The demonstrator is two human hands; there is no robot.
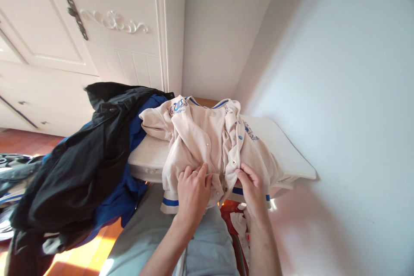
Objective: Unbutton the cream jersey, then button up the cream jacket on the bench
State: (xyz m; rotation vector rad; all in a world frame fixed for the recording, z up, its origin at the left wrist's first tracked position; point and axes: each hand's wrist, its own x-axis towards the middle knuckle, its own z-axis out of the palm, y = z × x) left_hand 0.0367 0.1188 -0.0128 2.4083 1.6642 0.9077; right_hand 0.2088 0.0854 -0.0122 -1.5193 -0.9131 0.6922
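Note:
A cream varsity jacket with blue-striped collar and hem lies spread over a white tabletop, its lower edge hanging toward me. Snap buttons run down both front edges, and blue embroidery shows on one sleeve and the chest. My left hand, a ring on one finger, is closed on the fabric near the lower front on the left side. With thumb and fingers, my right hand pinches the opposite front edge, just beside a snap. The two front edges lie partly apart, with cloth bunched between them.
Left of the jacket, a black coat and a blue garment drape over the white table. A white cabinet stands behind. The pale wall borders the right side. More clothes lie at far left.

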